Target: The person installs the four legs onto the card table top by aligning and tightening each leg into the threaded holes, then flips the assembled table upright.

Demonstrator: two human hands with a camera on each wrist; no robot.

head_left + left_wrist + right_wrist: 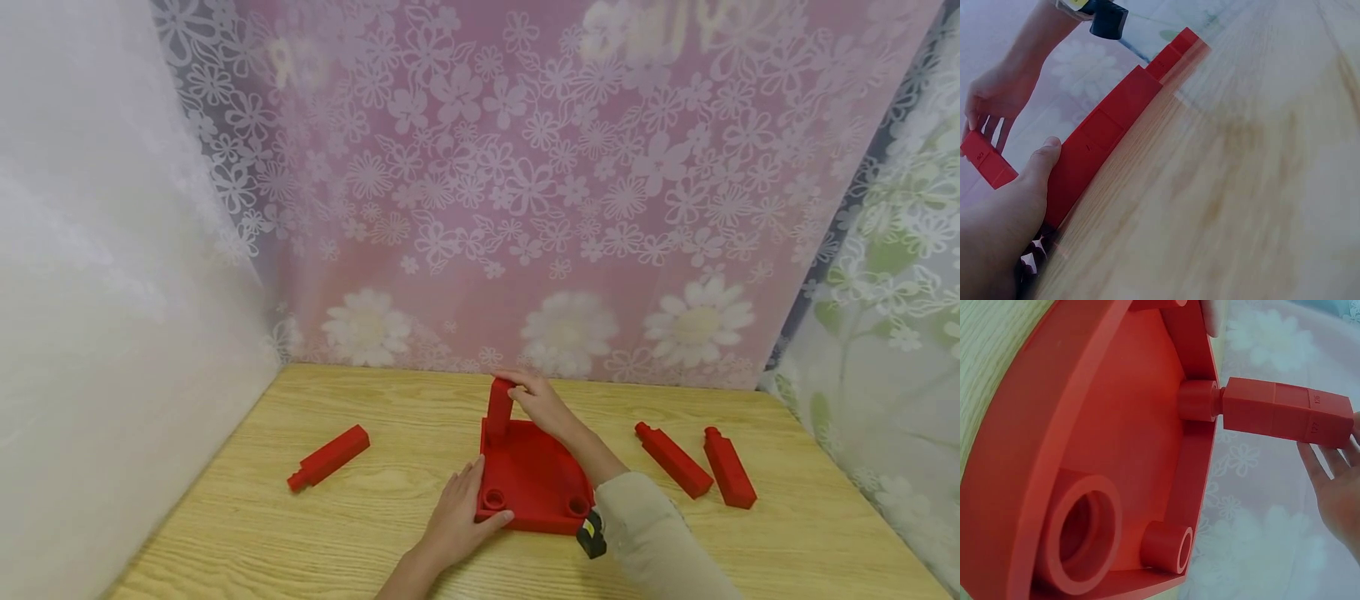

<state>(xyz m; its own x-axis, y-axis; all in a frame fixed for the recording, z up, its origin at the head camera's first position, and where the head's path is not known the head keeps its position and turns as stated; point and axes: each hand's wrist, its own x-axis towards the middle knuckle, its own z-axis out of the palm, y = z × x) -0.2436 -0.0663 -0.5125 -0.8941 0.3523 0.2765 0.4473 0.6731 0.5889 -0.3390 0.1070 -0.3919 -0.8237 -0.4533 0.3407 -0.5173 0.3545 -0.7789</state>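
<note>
A red tray-like base [536, 471] with round corner sockets lies open side up on the table. My left hand [453, 517] grips its near left corner, thumb along the front wall and fingers on the left side. At the far left corner stands a red square leg [500, 408]; my right hand [543, 404] holds it near its top. In the right wrist view the leg [1285, 412] has its narrow neck at the socket [1197, 400], part of the neck still showing. The left wrist view shows my left thumb [1044, 159] against the base's wall [1094, 137].
One loose red leg [330, 458] lies on the wooden table to the left. Two more, a leg [675, 461] and another leg [730, 468], lie to the right. A flowered curtain [525, 208] hangs behind the table, with pale sheets at both sides.
</note>
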